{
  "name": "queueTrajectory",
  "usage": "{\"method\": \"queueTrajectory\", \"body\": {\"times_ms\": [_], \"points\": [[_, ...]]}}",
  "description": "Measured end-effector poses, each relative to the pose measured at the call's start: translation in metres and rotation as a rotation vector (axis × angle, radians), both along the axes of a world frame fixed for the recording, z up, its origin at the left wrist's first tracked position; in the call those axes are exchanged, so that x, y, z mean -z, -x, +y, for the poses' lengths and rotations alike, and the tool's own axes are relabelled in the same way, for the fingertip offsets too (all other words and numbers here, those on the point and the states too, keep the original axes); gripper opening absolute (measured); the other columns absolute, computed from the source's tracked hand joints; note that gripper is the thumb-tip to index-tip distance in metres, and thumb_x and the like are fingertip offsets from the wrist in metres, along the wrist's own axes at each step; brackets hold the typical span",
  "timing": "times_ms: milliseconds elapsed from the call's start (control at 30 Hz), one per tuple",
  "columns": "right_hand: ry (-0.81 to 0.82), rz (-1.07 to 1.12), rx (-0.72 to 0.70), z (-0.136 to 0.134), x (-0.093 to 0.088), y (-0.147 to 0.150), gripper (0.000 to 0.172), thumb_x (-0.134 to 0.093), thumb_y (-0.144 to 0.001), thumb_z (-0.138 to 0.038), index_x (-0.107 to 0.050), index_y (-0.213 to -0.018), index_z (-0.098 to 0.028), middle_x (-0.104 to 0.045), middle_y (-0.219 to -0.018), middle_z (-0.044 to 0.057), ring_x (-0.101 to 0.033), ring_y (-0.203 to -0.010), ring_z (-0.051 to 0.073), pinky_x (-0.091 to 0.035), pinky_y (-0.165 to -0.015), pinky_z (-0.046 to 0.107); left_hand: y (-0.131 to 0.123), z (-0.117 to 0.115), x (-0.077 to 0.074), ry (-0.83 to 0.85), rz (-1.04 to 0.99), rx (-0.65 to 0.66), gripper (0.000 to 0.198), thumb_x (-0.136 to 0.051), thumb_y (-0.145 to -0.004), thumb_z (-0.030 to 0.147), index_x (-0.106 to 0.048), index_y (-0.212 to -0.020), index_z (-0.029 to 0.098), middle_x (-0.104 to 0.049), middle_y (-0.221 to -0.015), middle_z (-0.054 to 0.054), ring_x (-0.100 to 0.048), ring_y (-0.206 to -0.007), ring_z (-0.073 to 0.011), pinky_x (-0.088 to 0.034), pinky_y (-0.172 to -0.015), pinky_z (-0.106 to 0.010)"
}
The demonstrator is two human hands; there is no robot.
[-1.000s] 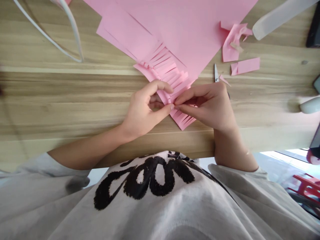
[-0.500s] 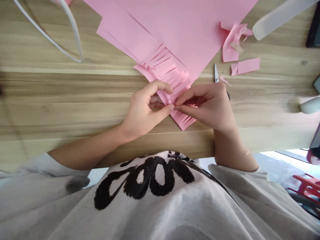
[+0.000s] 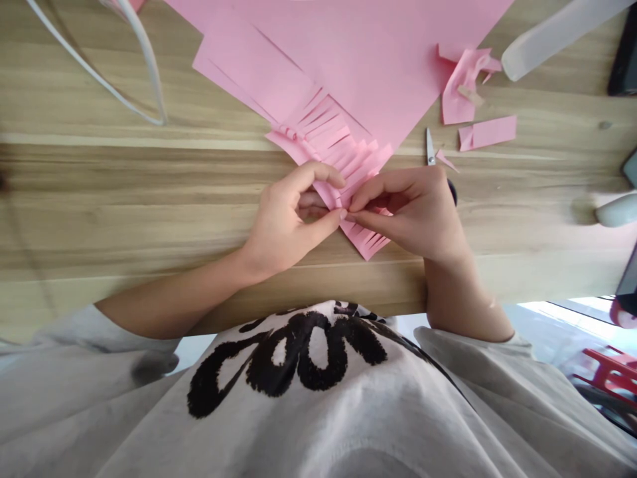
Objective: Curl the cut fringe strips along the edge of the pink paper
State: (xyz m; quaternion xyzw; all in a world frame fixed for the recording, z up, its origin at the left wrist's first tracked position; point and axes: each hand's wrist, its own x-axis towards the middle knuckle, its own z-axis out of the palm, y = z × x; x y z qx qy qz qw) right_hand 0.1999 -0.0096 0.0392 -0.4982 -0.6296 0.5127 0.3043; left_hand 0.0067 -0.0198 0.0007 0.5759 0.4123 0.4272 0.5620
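Note:
A strip of pink paper point(image 3: 326, 136) is cut into a fringe, with narrow strips along one side and an uncut band along the other. My left hand point(image 3: 291, 212) grips its uncut edge, thumb pressed near the band and forefinger curled over the top. With thumb and forefinger pinched together, my right hand point(image 3: 411, 206) holds one of the fringe's narrow strips close to my left thumb. Several strips near the far end look rolled or folded onto the band. The fringe's near corner sticks out below my fingertips.
A large pink sheet point(image 3: 368, 46) lies beyond the fringe on the wooden table point(image 3: 124, 219). Scissors point(image 3: 430, 146) are partly hidden behind my right hand. Pink scraps point(image 3: 460, 89) and a small folded pink piece point(image 3: 490, 133) lie at right. A white cable point(image 3: 149, 66) loops at upper left.
Both hands stay nearly in place, still pinching the paper. A few fringe strips above my right hand now stand out further to the right.

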Motion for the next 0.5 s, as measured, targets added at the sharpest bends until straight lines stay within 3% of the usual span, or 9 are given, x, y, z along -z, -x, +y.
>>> {"method": "queueTrajectory", "body": {"times_ms": [167, 500], "points": [[0.000, 0.014, 0.000, -0.0002, 0.0005, -0.0007, 0.013, -0.082, -0.074, -0.012, -0.073, -0.069, -0.020, -0.073, -0.071, 0.000, -0.065, -0.065, 0.012, -0.054, -0.059, 0.028, -0.0008, -0.0015, -0.0007, 0.016, 0.018, -0.010, 0.025, -0.075, -0.084, 0.027, -0.063, -0.105, 0.021, -0.070, -0.097, -0.002, -0.072, -0.070, -0.0127, -0.064, -0.065, -0.026], [0.014, -0.044, 0.011, 0.0006, -0.0005, -0.0007, 0.018, -0.089, -0.071, -0.028, -0.074, -0.067, -0.021, -0.073, -0.070, 0.000, -0.062, -0.062, 0.012, -0.053, -0.057, 0.029, -0.0010, -0.0014, -0.0013, 0.071, -0.007, 0.012, 0.027, -0.077, -0.083, 0.028, -0.062, -0.104, 0.021, -0.070, -0.102, -0.002, -0.075, -0.073, -0.0138, -0.066, -0.064, -0.023]]}}
